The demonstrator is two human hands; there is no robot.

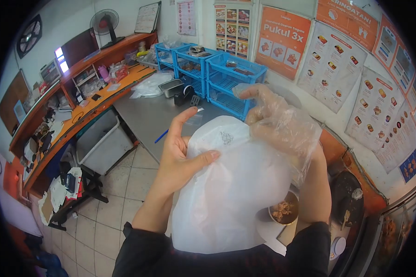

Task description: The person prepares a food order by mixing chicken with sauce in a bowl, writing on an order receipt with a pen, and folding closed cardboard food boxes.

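Observation:
A large white translucent sheet of wrapping paper [231, 189], with a small dark print near its top, hangs upright in front of my body. My left hand [180, 159] grips its left edge, thumb on the near face and index finger raised. A loose clear plastic glove covers my right hand [282, 124], whose curled fingers are at the sheet's upper right edge. Crinkled plastic hides part of that grip. Below my right forearm, partly behind the sheet, a round container [289, 210] holds brown fried pieces.
Ahead is a metal counter [143, 115] with blue stacking baskets [235, 76], a metal pan [171, 87], a slotted turner [195, 100] and a blue pen [161, 135]. A grey bin [104, 143] stands at left under an orange desk [85, 104]. A dark round pan [346, 198] is at right.

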